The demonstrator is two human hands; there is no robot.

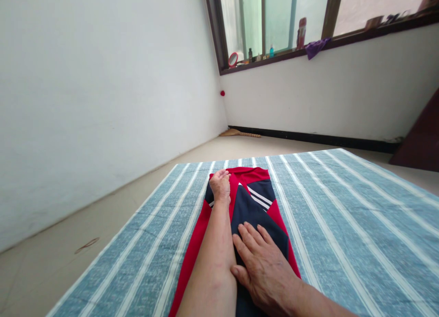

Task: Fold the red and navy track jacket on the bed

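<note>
A red and navy garment [255, 203] with white stripes lies lengthwise on a blue and white striped sheet [343, 216]. My left hand [220, 184] reaches far forward and its fingers are curled, pinching the garment's far left edge near the top. My right hand [264, 262] lies flat on the navy middle of the garment, fingers stretched out and slightly apart, pressing the cloth down. My left forearm crosses just beside the right hand's thumb.
The sheet covers the floor; bare beige floor [51, 262] runs along its left. White walls meet in the far corner. A windowsill [274, 56] carries bottles, a small red mirror and a purple cloth. A broom [240, 133] lies by the far wall. A dark board [421, 139] leans at right.
</note>
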